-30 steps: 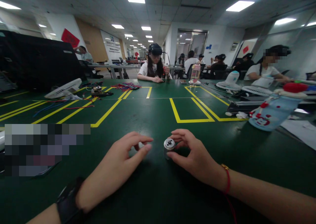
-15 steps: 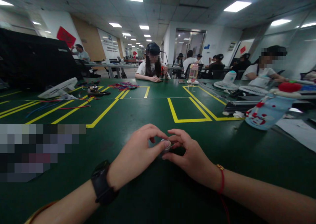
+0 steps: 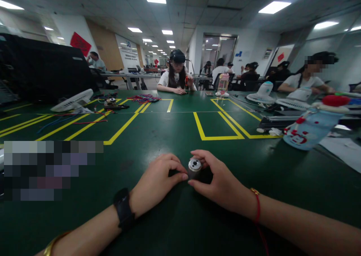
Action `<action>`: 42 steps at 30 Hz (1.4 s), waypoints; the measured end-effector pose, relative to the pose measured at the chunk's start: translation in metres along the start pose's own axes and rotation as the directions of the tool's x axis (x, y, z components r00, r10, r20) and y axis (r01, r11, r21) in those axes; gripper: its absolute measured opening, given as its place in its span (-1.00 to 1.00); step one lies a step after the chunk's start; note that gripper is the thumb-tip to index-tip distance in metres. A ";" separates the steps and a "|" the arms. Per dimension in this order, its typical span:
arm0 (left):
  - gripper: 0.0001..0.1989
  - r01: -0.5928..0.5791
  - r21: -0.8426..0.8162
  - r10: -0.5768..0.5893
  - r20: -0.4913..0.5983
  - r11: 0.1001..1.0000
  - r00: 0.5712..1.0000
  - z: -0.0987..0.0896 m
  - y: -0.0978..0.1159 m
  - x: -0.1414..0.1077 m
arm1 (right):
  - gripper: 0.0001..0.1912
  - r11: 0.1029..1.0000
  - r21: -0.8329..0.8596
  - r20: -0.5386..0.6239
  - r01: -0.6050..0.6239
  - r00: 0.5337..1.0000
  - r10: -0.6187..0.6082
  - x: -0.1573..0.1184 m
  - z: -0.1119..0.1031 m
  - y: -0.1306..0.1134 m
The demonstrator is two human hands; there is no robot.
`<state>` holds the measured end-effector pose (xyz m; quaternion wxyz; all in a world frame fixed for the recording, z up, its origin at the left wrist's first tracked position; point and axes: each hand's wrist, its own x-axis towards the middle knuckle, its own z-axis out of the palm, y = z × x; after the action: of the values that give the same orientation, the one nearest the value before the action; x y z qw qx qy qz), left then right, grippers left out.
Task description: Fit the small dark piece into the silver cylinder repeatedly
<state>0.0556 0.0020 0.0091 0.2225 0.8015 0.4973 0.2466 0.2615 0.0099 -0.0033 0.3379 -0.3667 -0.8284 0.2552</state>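
Observation:
A small metal cylinder (image 3: 194, 165) stands upright on the green table in front of me. Its body is dark, and its silver top has a dark centre hole and smaller holes. My right hand (image 3: 217, 177) curves around the cylinder, thumb at the near side and fingers behind it. My left hand (image 3: 159, 175) is at its left, thumb and forefinger tips drawn together against or just beside its lower side. Whether anything tiny sits between those left fingertips is hidden.
The green table (image 3: 158, 132) bears yellow tape lines. A light-blue bottle (image 3: 310, 130) with a red top stands at right, near white fans (image 3: 261, 92). Left are another white fan (image 3: 72, 101) and a bundle of coloured wires (image 3: 145, 98). A person (image 3: 176, 75) sits opposite.
My left thumb has come off the cylinder's top and moved down to its left side. The silver top with its holes now shows. My view has shifted slightly left.

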 end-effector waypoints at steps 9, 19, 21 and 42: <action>-0.75 0.116 -0.112 -0.119 -0.022 0.987 0.993 -0.026 -0.001 -0.016 | -0.51 0.978 -0.152 -0.153 -0.139 0.981 0.116 -0.014 -0.047 0.018; -0.55 0.542 -0.383 -0.592 -0.018 0.748 0.805 -0.070 -0.074 -0.060 | -0.28 0.615 -0.410 -0.577 -0.673 0.714 0.397 -0.104 -0.183 0.133; -0.58 0.524 -0.428 -0.584 -0.012 0.737 0.812 -0.068 -0.081 -0.061 | -0.27 0.589 -0.421 -0.558 -0.690 0.709 0.432 -0.111 -0.190 0.139; -0.67 0.426 -0.155 -0.441 -0.078 0.891 0.894 -0.059 -0.070 -0.058 | -0.72 0.759 -0.650 0.072 0.044 0.997 0.003 0.013 -0.075 0.001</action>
<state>-0.0510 -0.0151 0.0029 0.2971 0.6384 0.6576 0.2677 0.3113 0.0332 0.0489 0.1637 -0.4431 -0.8805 -0.0394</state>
